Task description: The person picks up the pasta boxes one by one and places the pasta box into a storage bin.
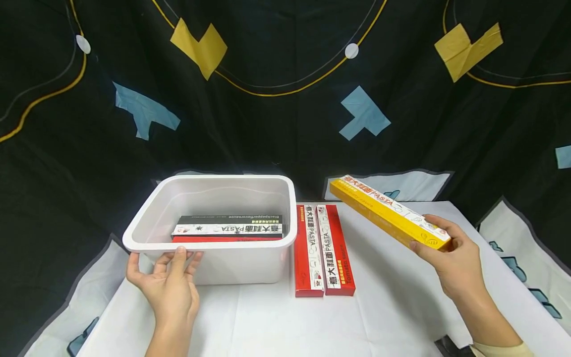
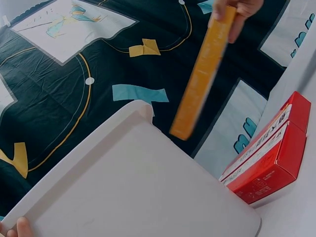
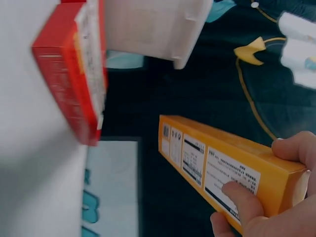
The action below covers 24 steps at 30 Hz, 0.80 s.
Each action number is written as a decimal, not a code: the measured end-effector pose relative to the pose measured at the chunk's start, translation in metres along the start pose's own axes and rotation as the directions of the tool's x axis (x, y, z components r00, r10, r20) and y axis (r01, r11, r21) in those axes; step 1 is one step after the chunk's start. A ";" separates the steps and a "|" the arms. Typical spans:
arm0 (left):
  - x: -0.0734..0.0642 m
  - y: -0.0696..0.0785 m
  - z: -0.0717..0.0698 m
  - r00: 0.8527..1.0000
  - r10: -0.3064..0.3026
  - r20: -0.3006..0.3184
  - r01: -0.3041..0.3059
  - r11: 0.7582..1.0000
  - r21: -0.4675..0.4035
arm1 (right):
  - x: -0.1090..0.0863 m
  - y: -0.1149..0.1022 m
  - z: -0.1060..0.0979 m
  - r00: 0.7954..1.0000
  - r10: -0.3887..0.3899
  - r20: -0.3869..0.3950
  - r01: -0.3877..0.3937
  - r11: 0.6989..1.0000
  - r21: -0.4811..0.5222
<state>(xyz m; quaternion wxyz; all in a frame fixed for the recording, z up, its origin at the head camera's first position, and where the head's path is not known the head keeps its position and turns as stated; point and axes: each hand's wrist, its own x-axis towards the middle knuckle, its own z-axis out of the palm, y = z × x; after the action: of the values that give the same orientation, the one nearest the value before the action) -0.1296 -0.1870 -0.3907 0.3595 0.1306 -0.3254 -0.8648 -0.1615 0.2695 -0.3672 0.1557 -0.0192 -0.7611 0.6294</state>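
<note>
My right hand grips the near end of a yellow pasta box, held raised and tilted over the table's right side. Its labelled face shows in the right wrist view. My left hand holds the front rim of a white plastic bin near its left corner, with fingers tucked at the lip. Inside the bin lie a black pasta box and a red box, both partly hidden by the front wall. Two red pasta boxes lie side by side just right of the bin.
A white-covered table carries everything. Behind it hangs a dark cloth with yellow and blue patches. A small black item shows by the right sleeve.
</note>
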 end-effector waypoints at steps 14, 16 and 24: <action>0.000 -0.002 -0.001 1.000 0.015 0.003 -0.015 1.000 -0.025 | 0.020 -0.048 0.048 0.942 -0.165 0.293 0.069 0.947 0.313; 0.000 -0.001 0.000 1.000 0.016 0.005 -0.016 1.000 -0.003 | 0.027 -0.050 0.061 0.922 -0.179 0.344 0.070 0.949 0.306; 0.000 0.000 0.000 1.000 0.008 0.007 -0.009 0.998 0.057 | 0.042 -0.058 0.119 0.831 -0.209 0.516 0.077 0.961 0.266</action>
<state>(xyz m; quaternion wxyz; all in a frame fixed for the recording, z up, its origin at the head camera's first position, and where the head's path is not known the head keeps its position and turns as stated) -0.1294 -0.1874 -0.3910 0.3582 0.1365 -0.3516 -0.8541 -0.2223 0.1538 -0.3211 -0.0163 0.2344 -0.6938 0.6807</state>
